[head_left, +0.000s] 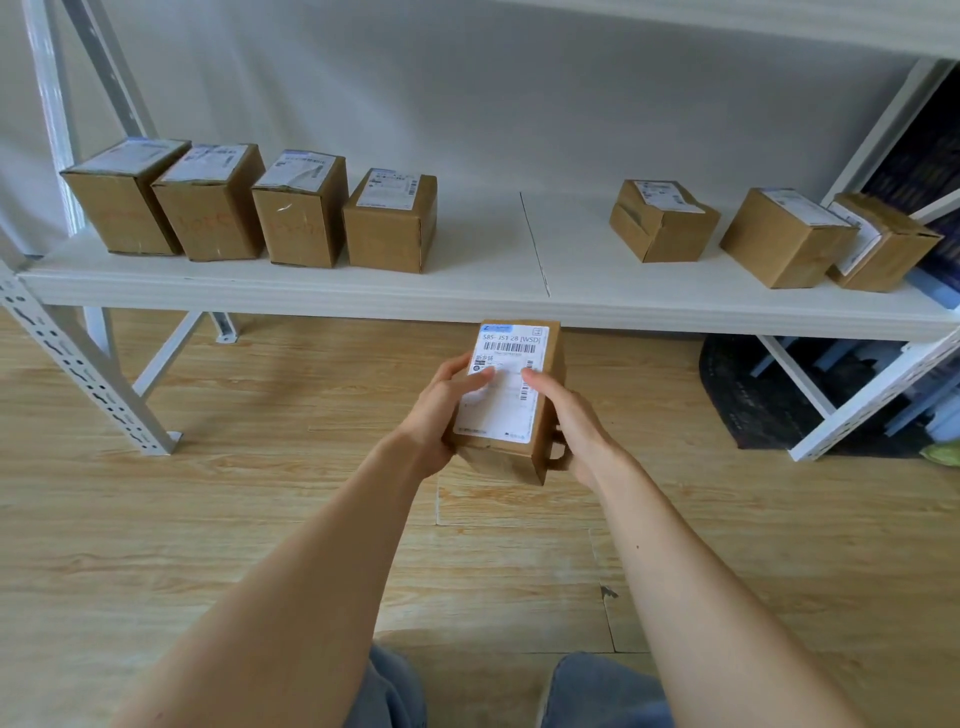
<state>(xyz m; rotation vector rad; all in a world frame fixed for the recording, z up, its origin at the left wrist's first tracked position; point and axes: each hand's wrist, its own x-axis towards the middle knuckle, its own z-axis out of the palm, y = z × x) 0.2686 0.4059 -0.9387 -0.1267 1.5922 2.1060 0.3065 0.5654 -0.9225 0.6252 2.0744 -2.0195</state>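
Note:
I hold a small brown cardboard box (511, 410) in front of me, just below the front edge of a white shelf (488, 291). A white shipping label with barcodes covers its top face. My left hand (441, 410) grips the box's left side, thumb lying on the label. My right hand (571, 421) grips the right side, its thumb also on the label. The box is off the floor and apart from the shelf.
Several labelled cardboard boxes (301, 213) stand in a row at the shelf's left. Three more boxes (779, 236) sit at its right, leaving a gap mid-shelf. White metal uprights (78, 364) flank the wooden floor. A dark mat (753, 400) lies under the right end.

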